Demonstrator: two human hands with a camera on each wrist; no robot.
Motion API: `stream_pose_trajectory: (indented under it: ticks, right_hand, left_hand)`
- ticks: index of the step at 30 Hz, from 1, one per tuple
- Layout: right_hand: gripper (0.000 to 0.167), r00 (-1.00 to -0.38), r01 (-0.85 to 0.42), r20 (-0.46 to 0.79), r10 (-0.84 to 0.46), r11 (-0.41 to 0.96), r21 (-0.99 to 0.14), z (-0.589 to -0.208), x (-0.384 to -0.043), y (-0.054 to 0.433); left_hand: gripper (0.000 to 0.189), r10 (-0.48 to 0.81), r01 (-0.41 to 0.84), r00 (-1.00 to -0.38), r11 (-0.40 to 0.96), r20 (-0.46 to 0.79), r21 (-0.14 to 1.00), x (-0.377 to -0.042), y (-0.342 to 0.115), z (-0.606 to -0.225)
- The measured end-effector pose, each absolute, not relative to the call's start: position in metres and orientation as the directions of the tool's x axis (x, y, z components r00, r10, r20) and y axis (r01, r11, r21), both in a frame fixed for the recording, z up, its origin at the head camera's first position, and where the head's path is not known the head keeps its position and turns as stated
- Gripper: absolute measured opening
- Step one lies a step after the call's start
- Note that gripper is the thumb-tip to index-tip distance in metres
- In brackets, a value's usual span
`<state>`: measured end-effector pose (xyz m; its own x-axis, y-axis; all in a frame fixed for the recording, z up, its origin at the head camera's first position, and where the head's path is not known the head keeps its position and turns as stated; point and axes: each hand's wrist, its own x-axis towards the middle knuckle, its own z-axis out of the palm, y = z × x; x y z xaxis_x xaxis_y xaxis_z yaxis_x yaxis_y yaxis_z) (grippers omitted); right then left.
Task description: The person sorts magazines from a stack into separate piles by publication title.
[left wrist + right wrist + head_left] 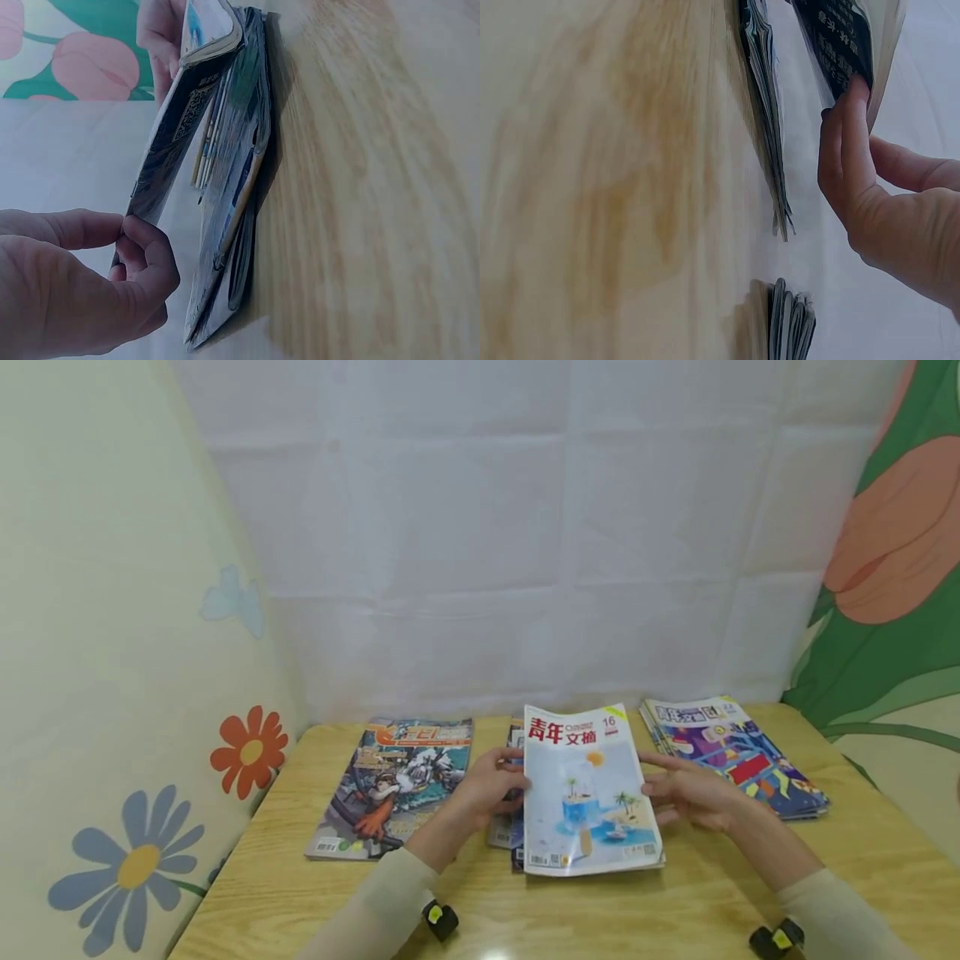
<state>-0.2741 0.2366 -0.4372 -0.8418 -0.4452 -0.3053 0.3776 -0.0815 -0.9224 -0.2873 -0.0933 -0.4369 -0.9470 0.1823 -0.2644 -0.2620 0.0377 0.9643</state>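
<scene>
A magazine (592, 810) with a pale blue beach cover and red Chinese title is held by both hands above other magazines. At its left edge, my left hand (487, 787) pinches it between thumb and fingers. My right hand (692, 793) grips the opposite edge; in the right wrist view its fingers (855, 150) lie against the dark back cover, with the thumb on the other side. The left wrist view shows the held magazine (169, 142) tilted and apart from the magazines (236, 180) lying under it, which it mostly hides in the head view.
To the left lies a magazine (408, 789) with a comic-style cover and orange title. A stack of magazines (738, 752) with a purple-blue top cover stands at the right. The wooden table (300, 910) meets a white cloth backdrop (480, 543) behind and floral-patterned sides.
</scene>
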Motion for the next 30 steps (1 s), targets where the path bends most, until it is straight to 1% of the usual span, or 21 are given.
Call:
stream_pose_trajectory:
  ticks: [3, 11, 14, 21, 30]
  right_hand:
    - [0.078, -0.844, 0.388, -0.321, -0.430, -0.077, -0.918, -0.440, -0.273, 0.241]
    - [0.077, -0.840, 0.401, -0.333, -0.428, -0.078, -0.913, -0.437, -0.275, 0.258]
    - [0.078, -0.847, 0.398, -0.339, -0.409, -0.065, -0.915, -0.434, -0.277, 0.265]
    - [0.081, -0.840, 0.389, -0.335, -0.426, -0.045, -0.920, -0.427, -0.280, 0.286]
    - [0.085, -0.854, 0.415, -0.384, -0.351, -0.016, -0.910, -0.424, -0.283, 0.315]
  left_hand:
    - [0.056, 0.202, -0.252, -0.946, 0.039, -0.254, 0.967, -0.289, -0.089, -0.440]
    - [0.056, 0.252, -0.255, -0.937, -0.013, -0.243, 0.967, -0.294, -0.075, -0.437]
    - [0.055, 0.260, -0.252, -0.936, -0.017, -0.239, 0.968, -0.298, -0.068, -0.435]
    - [0.056, 0.262, -0.234, -0.940, -0.026, -0.219, 0.972, -0.302, -0.042, -0.429]
    - [0.056, 0.281, -0.249, -0.933, -0.053, -0.225, 0.967, -0.309, -0.004, -0.426]
